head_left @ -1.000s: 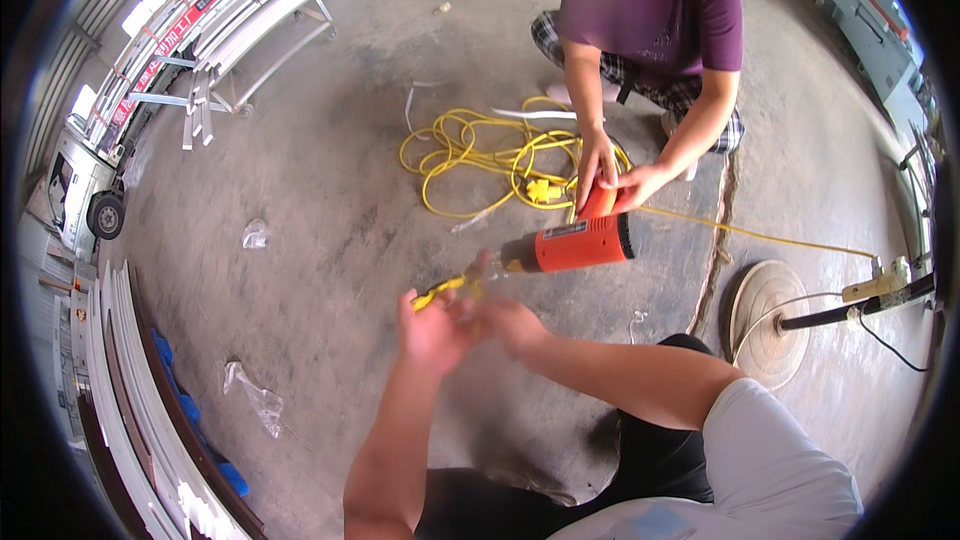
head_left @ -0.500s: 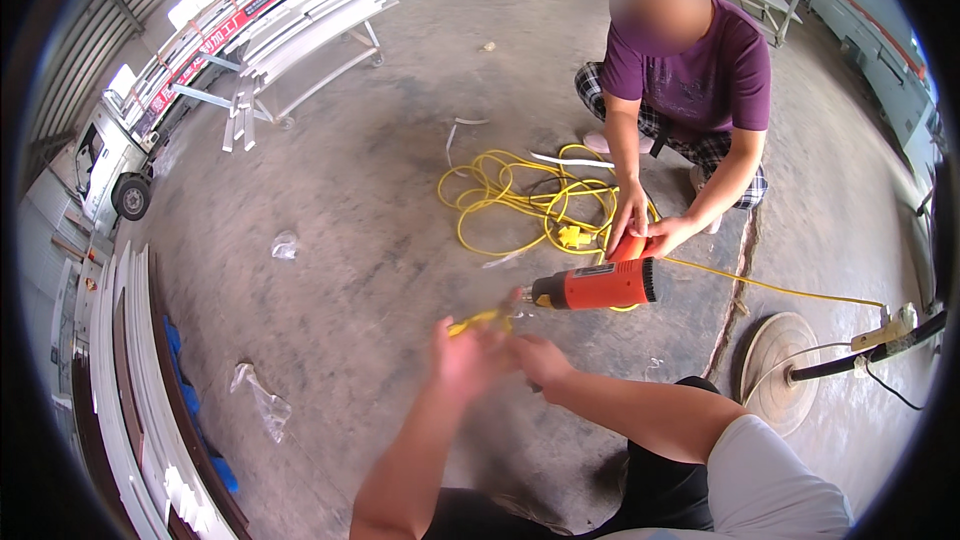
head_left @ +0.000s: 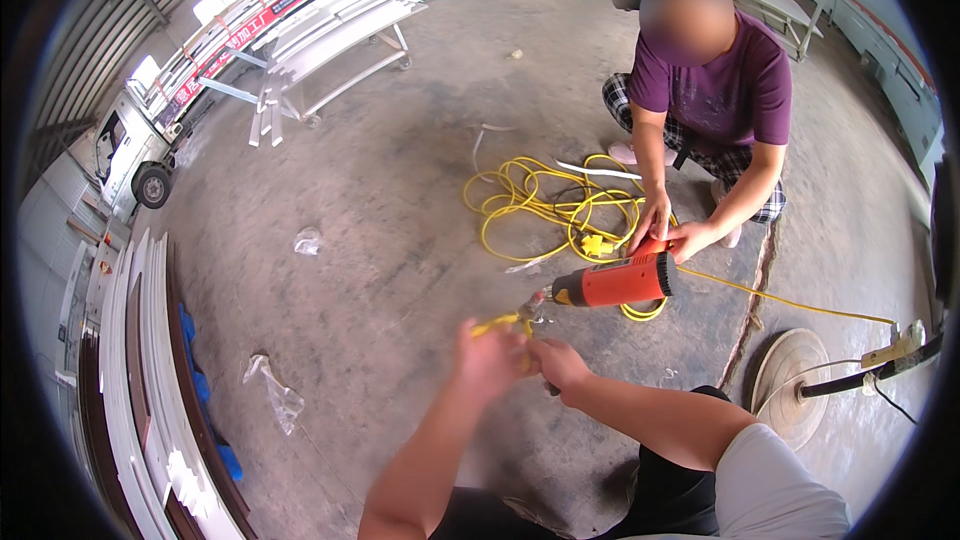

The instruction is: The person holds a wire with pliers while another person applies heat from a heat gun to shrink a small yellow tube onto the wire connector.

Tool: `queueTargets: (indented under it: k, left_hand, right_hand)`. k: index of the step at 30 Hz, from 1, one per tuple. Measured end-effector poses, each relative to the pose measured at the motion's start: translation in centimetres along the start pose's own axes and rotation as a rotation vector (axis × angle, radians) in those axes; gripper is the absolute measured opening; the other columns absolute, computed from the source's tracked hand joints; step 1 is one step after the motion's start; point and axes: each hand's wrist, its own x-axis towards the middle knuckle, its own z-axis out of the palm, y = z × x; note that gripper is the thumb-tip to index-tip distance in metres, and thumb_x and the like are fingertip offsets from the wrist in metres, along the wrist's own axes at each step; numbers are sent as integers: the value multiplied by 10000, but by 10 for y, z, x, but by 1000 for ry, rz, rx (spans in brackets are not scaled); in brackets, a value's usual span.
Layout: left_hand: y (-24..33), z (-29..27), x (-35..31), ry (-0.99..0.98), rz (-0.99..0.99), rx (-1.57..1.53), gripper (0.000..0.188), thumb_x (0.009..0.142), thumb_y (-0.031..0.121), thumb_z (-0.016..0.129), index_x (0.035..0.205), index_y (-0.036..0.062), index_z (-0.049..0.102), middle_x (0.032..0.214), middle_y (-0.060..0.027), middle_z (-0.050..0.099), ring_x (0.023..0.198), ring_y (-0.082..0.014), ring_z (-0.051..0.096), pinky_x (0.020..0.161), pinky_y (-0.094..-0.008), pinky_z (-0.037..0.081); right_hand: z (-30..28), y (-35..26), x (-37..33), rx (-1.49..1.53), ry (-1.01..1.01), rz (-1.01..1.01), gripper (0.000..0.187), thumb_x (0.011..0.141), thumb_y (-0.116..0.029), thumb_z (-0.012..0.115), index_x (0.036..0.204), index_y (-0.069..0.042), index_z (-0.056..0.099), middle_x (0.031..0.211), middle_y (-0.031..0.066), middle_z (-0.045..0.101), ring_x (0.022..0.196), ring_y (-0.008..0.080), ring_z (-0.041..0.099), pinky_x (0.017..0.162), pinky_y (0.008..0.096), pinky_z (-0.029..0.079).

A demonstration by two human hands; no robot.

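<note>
My left hand [head_left: 488,358], smeared by motion, is closed about a yellow-and-grey tool [head_left: 496,323] whose kind the blur hides. Pressed beside it, my right hand [head_left: 560,364] makes a fist; a dark end pokes out below, but what it grips is hidden. Just beyond the tool's grey part is the nozzle of an orange-red heat gun [head_left: 618,283], lying level and pointing left at my hands. A crouching person in a purple top has both hands [head_left: 672,236] at the heat gun's orange handle. Whether the nozzle touches the tool, I cannot tell.
A tangled yellow cable [head_left: 530,202] lies behind the heat gun. A round stand base [head_left: 790,385] with a dark pole is at right. Long white and brown profiles [head_left: 150,370] line the left edge. Plastic scraps [head_left: 272,395] lie on the floor. A loaded trolley [head_left: 340,30] stands farther back.
The whole view has shifted, so the scene sits farther right. My hands stay together before the nozzle, the left still blurred. The person keeps both hands at the heat gun.
</note>
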Motion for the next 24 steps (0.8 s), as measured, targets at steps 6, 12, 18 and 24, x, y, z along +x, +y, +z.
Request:
queueTargets:
  k: [6, 12, 18, 24]
  left_hand:
    - [0, 2, -2, 37, 4, 15, 633, 987, 649, 289, 1007, 145, 671, 987, -113, 688, 962, -320, 614, 913, -587, 471]
    - [-1, 8, -2, 43, -2, 32, 639, 996, 657, 269, 1011, 142, 645, 976, -110, 674, 966, -332, 609, 918, -608, 477]
    - [-1, -14, 0, -97, -14, -13, 648, 952, 663, 354, 1102, 124, 682, 1063, -120, 685, 1077, -339, 614, 977, -629, 460]
    - [-1, -10, -2, -67, -12, -2, 663, 962, 655, 334, 1145, 114, 672, 1034, -110, 691, 1039, -325, 629, 957, -594, 475]
  right_hand:
    - [-1, 0, -1, 17, -26, 31, 321, 964, -358, 600, 1083, -72, 684, 867, 29, 608, 646, 127, 489, 556, 323, 364]
    - [-2, 13, 12, 39, -4, -12, 318, 975, -351, 598, 1100, -74, 692, 856, 26, 606, 627, 125, 483, 537, 312, 350]
    - [-1, 10, 4, 43, -25, -14, 311, 981, -341, 599, 1113, -77, 698, 832, 16, 609, 617, 112, 469, 533, 305, 343]
    - [1, 2, -5, 50, -27, -3, 298, 981, -343, 610, 1105, -84, 688, 804, 8, 581, 597, 113, 452, 521, 303, 329]
